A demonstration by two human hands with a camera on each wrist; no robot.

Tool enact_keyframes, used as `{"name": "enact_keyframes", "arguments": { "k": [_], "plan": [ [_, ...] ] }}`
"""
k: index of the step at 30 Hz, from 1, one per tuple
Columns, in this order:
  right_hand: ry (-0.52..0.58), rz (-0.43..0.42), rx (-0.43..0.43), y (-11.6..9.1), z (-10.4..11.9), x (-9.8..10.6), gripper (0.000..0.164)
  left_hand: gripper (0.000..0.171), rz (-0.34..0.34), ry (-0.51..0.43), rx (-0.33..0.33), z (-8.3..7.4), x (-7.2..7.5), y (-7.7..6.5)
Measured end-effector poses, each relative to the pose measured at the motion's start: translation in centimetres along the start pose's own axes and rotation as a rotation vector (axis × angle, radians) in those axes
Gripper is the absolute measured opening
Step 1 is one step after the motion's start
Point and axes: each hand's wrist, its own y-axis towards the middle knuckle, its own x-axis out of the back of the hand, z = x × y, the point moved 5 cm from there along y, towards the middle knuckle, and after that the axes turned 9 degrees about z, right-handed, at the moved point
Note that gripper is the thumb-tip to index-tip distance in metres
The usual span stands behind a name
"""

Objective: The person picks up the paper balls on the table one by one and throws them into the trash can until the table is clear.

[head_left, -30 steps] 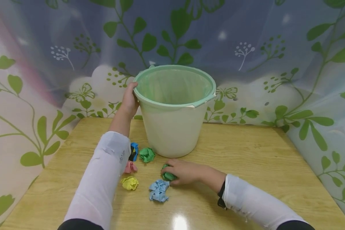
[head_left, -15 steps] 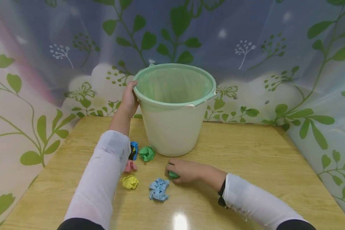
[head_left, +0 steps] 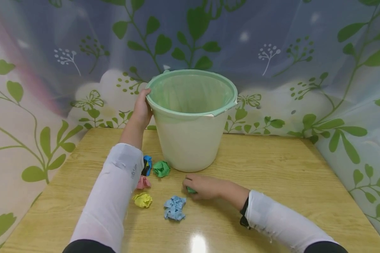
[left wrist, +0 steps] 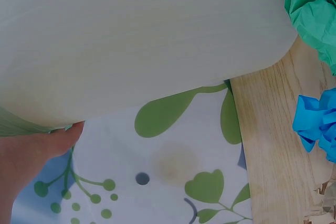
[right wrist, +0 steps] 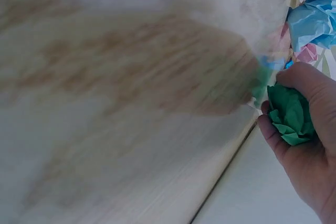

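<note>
A white bucket [head_left: 190,140] with a light green rim stands upright on the table. My left hand [head_left: 141,110] grips its rim on the left side, thumb over the edge. Low over the table, in front of the bucket, my right hand [head_left: 204,186] holds a crumpled green paper ball [right wrist: 290,114]. Fingers and thumb wrap round the ball, so the head view shows only a sliver of it. A crumpled light blue paper ball [head_left: 175,208] lies just left of and nearer than that hand. Another green paper ball [head_left: 161,169] sits beside the bucket's base.
Left of the bucket lie a yellow paper ball [head_left: 143,200], a pink one [head_left: 144,182] and a blue one [head_left: 147,165], the last two partly behind the left sleeve. A leaf-patterned curtain [head_left: 288,63] hangs behind the wooden table [head_left: 272,168].
My right hand has drawn slightly right, away from the light blue ball, and its fingers have closed further round the green paper ball. The left hand stays on the bucket rim.
</note>
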Motion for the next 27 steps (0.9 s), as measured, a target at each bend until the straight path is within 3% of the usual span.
{"name": "enact_keyframes", "arguments": {
  "k": [7, 15, 20, 27],
  "plan": [
    [0.088, -0.047, -0.008, -0.3, -0.1, 1.2, 0.021, 0.058, 0.000, 0.002, -0.002, -0.1, 0.0, 0.1],
    [0.052, -0.130, 0.025, -0.8, 0.5, 3.5, 0.026, 0.058, 0.006, 0.003, 0.000, 0.0, 0.0, 0.0],
    [0.038, -0.220, 0.073, -1.5, 1.1, 5.9, 0.025, 0.059, 0.010, -0.003, -0.006, 0.1, 0.0, 0.2],
    [-0.032, -0.383, 0.202, -3.0, 2.7, 10.1, 0.025, 0.059, 0.002, -0.007, 0.003, 0.1, 0.0, 0.2]
  ]
}}
